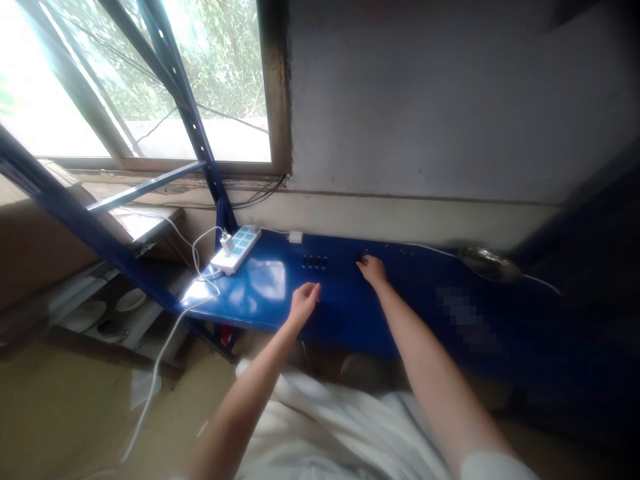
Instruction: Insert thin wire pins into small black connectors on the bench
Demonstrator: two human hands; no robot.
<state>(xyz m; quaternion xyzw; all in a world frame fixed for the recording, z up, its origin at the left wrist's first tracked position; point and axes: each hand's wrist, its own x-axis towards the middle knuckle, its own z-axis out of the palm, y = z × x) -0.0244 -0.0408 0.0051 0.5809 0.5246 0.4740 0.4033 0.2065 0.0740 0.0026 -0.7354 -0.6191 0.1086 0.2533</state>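
Observation:
Several small black pieces with light ends (315, 262) stand in a short row on the blue shelf top (345, 320). My left hand (304, 302) hovers just in front of that row, fingers and thumb drawn together; whatever may be between them is too small to make out. To the right of the row, my right hand (373, 269) pinches at a small dark piece (359, 256) close to the blue surface. Tiny light bits (403, 252) are scattered beyond my right hand, near the wall side.
A white power strip (239, 250) with a plug in it lies at the left end, its cable hanging to the floor. A small white block (295, 237) sits at the back edge. At the right is a shiny, metallic-looking object (490, 264). Blue posts (193, 127) rise at the left.

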